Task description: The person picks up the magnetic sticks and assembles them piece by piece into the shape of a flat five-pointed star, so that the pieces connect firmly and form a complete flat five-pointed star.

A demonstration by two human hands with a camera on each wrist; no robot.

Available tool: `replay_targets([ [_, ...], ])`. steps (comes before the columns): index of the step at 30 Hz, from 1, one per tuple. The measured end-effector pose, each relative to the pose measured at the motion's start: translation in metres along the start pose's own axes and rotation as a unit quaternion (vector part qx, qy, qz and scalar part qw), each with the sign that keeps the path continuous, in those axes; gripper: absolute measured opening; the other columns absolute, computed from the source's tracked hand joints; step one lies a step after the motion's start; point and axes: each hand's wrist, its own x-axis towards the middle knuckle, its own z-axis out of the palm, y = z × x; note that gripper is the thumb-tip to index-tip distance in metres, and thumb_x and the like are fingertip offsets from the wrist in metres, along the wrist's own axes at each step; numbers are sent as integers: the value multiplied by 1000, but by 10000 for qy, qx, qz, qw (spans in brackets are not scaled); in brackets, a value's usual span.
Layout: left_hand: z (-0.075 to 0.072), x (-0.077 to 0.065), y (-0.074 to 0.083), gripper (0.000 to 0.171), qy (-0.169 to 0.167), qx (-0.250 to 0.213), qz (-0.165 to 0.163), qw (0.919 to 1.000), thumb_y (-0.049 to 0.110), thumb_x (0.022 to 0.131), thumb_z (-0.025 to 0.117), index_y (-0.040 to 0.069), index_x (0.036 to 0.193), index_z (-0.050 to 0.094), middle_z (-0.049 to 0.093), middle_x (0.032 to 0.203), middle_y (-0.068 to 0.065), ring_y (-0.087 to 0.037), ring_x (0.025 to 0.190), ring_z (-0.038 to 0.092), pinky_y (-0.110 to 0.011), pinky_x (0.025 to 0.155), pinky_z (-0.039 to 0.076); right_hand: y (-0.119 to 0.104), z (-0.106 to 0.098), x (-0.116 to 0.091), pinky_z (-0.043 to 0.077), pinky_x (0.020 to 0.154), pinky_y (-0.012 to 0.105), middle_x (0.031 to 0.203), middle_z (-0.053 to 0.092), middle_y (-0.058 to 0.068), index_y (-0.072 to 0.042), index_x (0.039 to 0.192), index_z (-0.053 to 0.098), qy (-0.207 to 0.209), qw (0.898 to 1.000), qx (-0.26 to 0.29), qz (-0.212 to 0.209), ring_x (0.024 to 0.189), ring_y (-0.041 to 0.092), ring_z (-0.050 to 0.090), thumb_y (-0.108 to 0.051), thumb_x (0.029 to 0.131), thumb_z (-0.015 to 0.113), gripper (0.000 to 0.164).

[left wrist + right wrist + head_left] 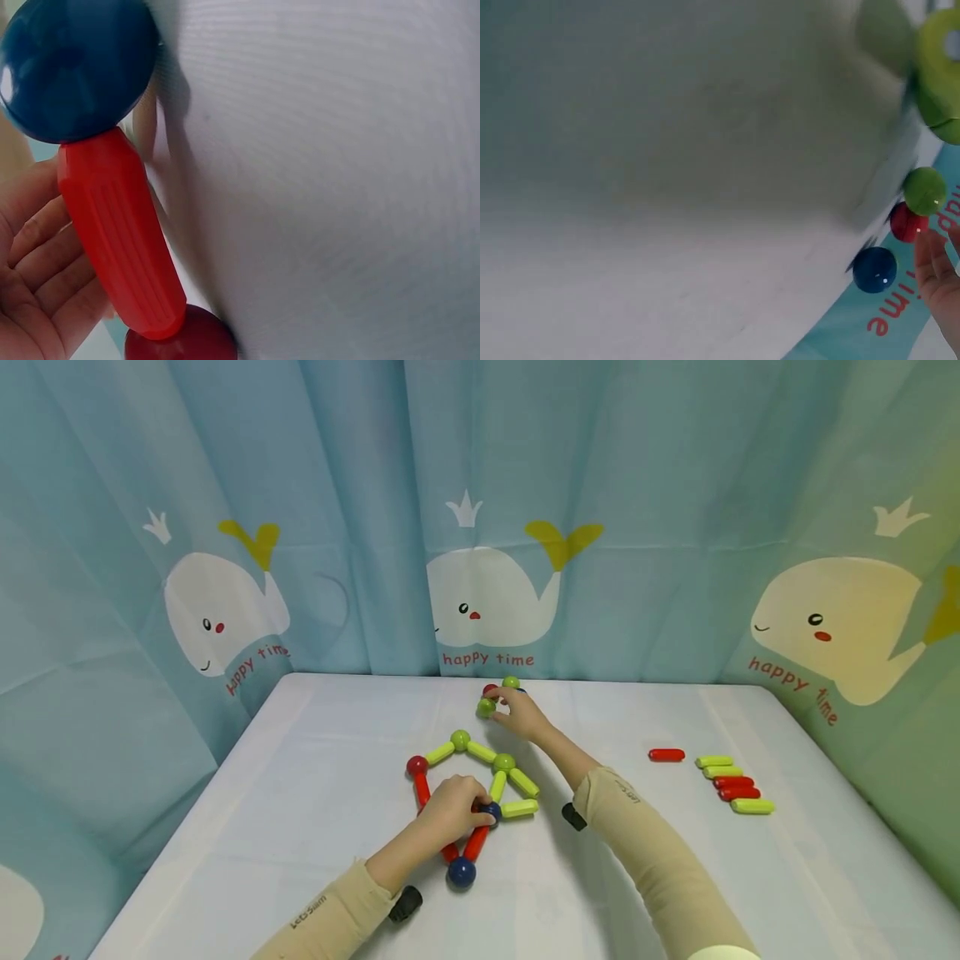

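A shape of magnetic sticks and balls lies on the white table, with red sticks (476,843) and yellow-green sticks (481,752) joined by balls. My left hand (448,810) pinches a blue ball (492,812) on its right side and covers part of the shape. Below this hand sits another blue ball (462,872); the left wrist view shows a red stick (124,232) between a blue ball (79,67) and a dark red ball (184,337). At the back, my right hand (520,713) reaches with parted fingers beside a loose green ball (487,707) and a red ball (907,222).
Another green ball (511,682) and a blue ball (874,270) lie near the table's back edge. On the right are a lone red stick (667,755) and a row of yellow-green and red sticks (735,782). A whale-print curtain (480,460) hangs behind.
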Motion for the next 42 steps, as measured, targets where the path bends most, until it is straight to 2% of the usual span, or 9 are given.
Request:
replay_targets([
  [3,0,0,-1,26,-5,-20,-9,10000,23,77,78,5,95,74,71,89,-4,-17,84,64,-29,78,51,-1,0,5,44,98,46,125,58,23,6,121,57,-159,9996,-80,-209,115,38,55,-1,88,61,35],
  [5,0,1,-1,26,-12,-39,-19,10000,23,77,78,4,95,74,72,90,-4,-18,86,64,-30,79,51,-3,0,8,42,101,45,129,55,24,7,121,57,-359,9976,-417,-418,119,37,53,0,88,60,34],
  [8,0,2,-1,26,-26,-49,-33,10000,23,77,78,4,95,73,72,90,-4,-18,86,64,-30,80,51,-7,1,10,43,101,43,129,56,24,7,121,57,-607,9938,-841,-409,119,36,53,1,88,60,34],
  [15,0,1,0,26,-23,-31,-30,10000,22,76,78,4,95,74,72,89,-4,-17,85,63,-28,78,51,-6,4,7,49,87,40,113,58,21,6,113,63,-392,9930,-1114,-21,100,33,58,3,82,66,31],
  [22,-1,1,3,25,-66,-89,-151,9998,22,76,78,5,94,74,71,88,-4,-16,83,61,-28,78,50,-2,6,3,48,94,39,114,62,17,1,115,59,-545,9899,-932,914,107,29,59,1,87,62,29],
  [26,-1,1,3,25,-48,-83,-148,9998,21,76,79,5,94,73,70,87,-3,-16,82,60,-28,77,49,-1,5,1,48,93,40,116,62,17,1,117,58,-524,9886,-845,1130,108,30,60,-1,87,62,30],
  [33,0,1,2,26,28,-156,-175,9997,21,77,78,4,96,73,71,88,-5,-16,81,62,-28,76,50,-2,-4,-11,49,90,42,112,64,20,4,115,59,-272,9940,-720,775,103,32,62,-1,87,63,29],
  [37,2,1,2,27,-60,-202,-281,9994,21,77,78,4,97,73,71,90,-5,-16,83,61,-30,79,51,-3,-11,-24,51,86,42,109,65,20,6,114,60,-195,9964,-516,638,99,32,62,-2,86,64,29],
  [42,1,1,4,26,-43,-110,-210,9997,22,77,78,5,96,74,71,89,-5,-16,81,60,-28,77,50,-1,-22,-41,53,78,39,106,66,22,8,113,61,-45,9994,-192,295,89,31,63,-1,84,63,30],
])
